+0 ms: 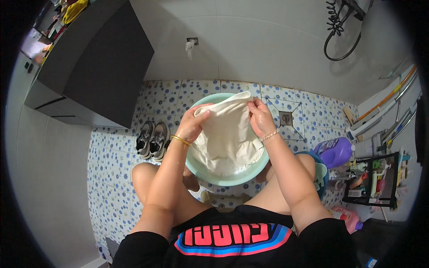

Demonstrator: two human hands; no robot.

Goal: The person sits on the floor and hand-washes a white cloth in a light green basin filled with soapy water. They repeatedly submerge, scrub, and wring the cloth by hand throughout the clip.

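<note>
Between both hands a white cloth garment (225, 127) is stretched by its upper edge, its lower part hanging down into a pale green basin (228, 181). My left hand (193, 124) pinches the garment's left corner, thumb on top. On the other side, my right hand (260, 115) grips its right corner between thumb and fingers. Inside the basin, sudsy water (223, 169) shows below the cloth. What kind of garment it is, I cannot tell. The basin sits on the floor between my feet.
A pair of sneakers (153, 139) stands left of the basin, near a dark cabinet (107, 62). To the right are a floor drain (286, 119), a purple jug (335, 151), a black shelf rack (372, 181) with bottles, and a pink bottle (347, 217). A tap (191, 43) juts from the wall.
</note>
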